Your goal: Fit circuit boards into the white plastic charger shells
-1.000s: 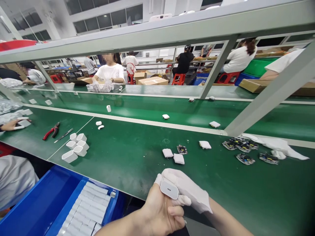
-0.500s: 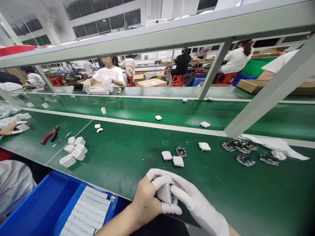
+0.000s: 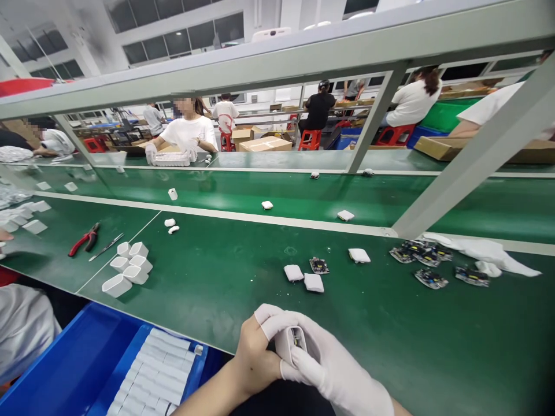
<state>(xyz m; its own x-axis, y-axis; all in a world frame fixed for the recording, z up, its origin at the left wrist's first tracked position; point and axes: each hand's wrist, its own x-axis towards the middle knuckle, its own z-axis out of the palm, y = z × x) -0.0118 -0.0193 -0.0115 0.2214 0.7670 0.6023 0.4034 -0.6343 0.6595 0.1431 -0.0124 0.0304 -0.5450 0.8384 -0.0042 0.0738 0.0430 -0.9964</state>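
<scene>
In front of me, near the table's front edge, a small white plastic housing [image 3: 284, 345] is tilted so its open end shows, with parts of a circuit board inside. My left hand [image 3: 256, 353], white covers on its fingers, is closed around the housing's left side. My right hand [image 3: 340, 364], in a white glove, grips the other side, its thumb pressed at the open end. Just beyond lie two white caps [image 3: 314, 282] and one loose circuit board [image 3: 319, 265]. Another white cap [image 3: 359, 255] lies farther right.
Several circuit boards [image 3: 430, 278] and a white cloth glove [image 3: 489, 254] lie at right. Several open housings [image 3: 130, 267], tweezers [image 3: 106, 247] and red pliers [image 3: 84, 240] are at left. A blue bin [image 3: 65, 358] stands below the edge. A slanted post [image 3: 468, 150] rises at right; co-workers sit beyond.
Both hands have turned the housing so its open end faces up toward me more. Pieces on the far belt have shifted left. The neighbour's hand at far left has drawn back.
</scene>
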